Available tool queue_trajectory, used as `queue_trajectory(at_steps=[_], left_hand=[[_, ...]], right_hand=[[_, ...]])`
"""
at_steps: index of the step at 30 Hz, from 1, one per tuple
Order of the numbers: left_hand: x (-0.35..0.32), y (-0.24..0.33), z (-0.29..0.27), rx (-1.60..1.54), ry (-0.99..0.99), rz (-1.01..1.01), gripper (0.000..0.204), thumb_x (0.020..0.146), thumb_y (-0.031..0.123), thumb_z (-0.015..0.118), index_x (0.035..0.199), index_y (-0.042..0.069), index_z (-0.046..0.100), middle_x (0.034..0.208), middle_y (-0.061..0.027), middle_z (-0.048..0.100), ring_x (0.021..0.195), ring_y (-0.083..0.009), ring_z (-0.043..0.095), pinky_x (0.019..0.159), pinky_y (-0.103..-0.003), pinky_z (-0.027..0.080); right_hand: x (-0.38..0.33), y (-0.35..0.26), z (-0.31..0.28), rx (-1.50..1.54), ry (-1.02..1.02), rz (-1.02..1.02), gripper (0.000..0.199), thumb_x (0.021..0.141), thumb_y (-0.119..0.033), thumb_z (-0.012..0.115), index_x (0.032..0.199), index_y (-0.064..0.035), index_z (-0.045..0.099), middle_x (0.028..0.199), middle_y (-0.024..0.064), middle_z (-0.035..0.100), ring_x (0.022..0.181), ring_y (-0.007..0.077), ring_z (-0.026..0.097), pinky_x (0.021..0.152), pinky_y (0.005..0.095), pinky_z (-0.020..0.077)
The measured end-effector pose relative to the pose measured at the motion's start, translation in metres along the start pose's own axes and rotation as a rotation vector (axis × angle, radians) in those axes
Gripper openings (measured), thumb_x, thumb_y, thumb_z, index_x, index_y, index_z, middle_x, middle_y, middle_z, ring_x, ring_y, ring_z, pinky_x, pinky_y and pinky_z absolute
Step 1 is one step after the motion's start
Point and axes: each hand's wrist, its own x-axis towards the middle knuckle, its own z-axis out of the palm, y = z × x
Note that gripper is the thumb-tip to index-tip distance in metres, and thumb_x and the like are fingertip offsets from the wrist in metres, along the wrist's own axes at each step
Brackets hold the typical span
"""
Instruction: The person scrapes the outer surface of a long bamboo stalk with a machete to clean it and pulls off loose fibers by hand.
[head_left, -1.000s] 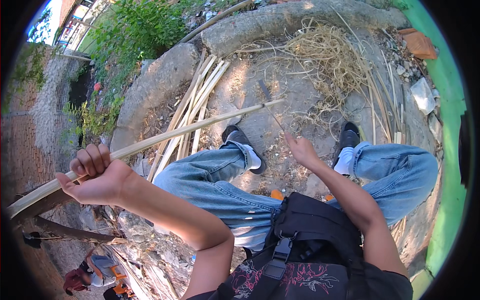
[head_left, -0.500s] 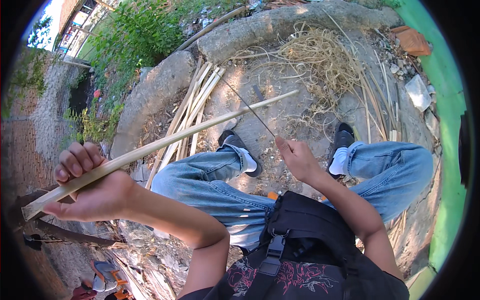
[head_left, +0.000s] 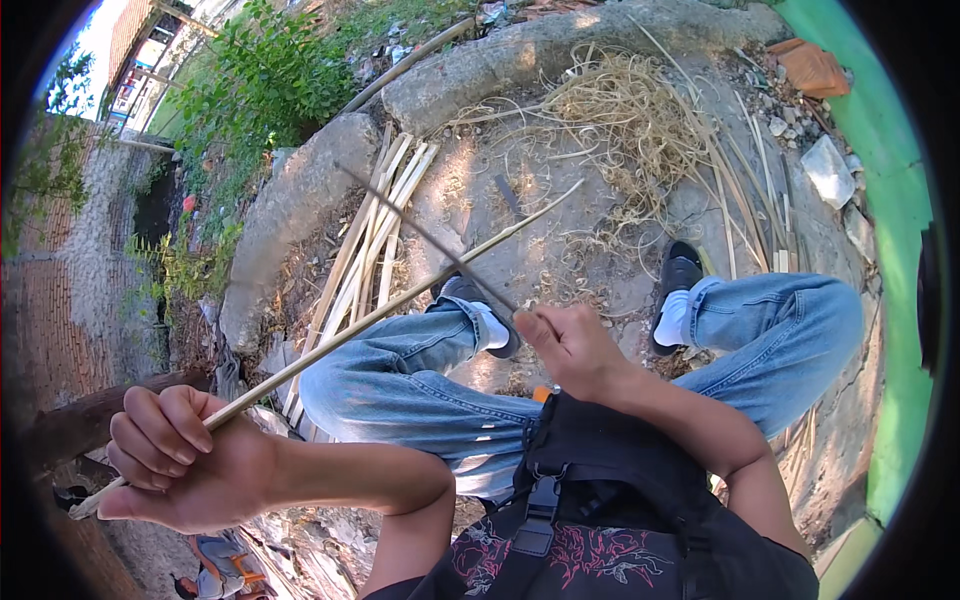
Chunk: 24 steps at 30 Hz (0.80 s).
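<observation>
My left hand [head_left: 190,460] is closed around the near end of a long, pale bamboo strip [head_left: 350,332]. The strip slants up and away to the right, its narrow edge toward me, its far end over the paved ground. In my right hand [head_left: 575,345] is a knife with a long, thin dark blade [head_left: 400,212], blurred and pointing up-left. Its handle is hidden in my fist. The blade crosses the strip near the strip's middle; whether they touch, I cannot tell.
Beyond my left knee lies a bundle of pale strips [head_left: 395,205]. A heap of curly shavings [head_left: 635,120] and more long strips [head_left: 765,225] lie ahead and to the right. A low concrete kerb [head_left: 560,50] curves behind them. A green wall [head_left: 900,300] stands at right.
My left fingers have curled closed around the strip, which has turned from its broad face to its narrow edge. The right hand and blade have shifted left and slightly nearer me.
</observation>
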Motion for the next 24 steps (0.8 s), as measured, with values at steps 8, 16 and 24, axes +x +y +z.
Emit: queue_trajectory(at_steps=[8,16,24], left_hand=[[0.000,-0.003,-0.004,-0.004,-0.139,-0.038,0.056,0.090,0.054,0.045,0.052,0.016,0.029,0.047,0.0043,0.026,0.042,-0.0074,0.025,0.035,-0.021,0.022],[-0.002,-0.003,0.004,0.057,-0.137,0.015,0.055,0.089,0.052,0.049,0.052,0.017,0.030,0.043,0.0057,0.026,0.037,-0.0048,0.026,0.032,-0.018,0.026],[-0.004,-0.006,0.002,0.186,-0.013,0.080,0.054,0.090,0.054,0.046,0.056,0.016,0.030,0.046,0.0057,0.025,0.039,-0.0049,0.023,0.033,-0.018,0.021]], right_hand=[[-0.001,0.047,-0.011,0.014,-0.040,0.033,0.059,0.093,-0.048,0.045,0.062,0.0011,0.053,0.046,0.0124,0.044,0.042,0.0191,0.040,0.045,0.0379,0.0348],[-0.016,0.014,-0.006,-0.062,-0.146,-0.079,0.052,0.095,-0.042,0.045,0.069,0.0019,0.056,0.052,0.0165,0.046,0.045,0.0264,0.046,0.047,0.0380,0.0363],[-0.018,-0.003,-0.004,-0.099,-0.080,-0.050,0.062,0.091,-0.051,0.044,0.062,0.0014,0.058,0.054,0.0208,0.054,0.053,0.0376,0.057,0.051,0.0428,0.0431]])
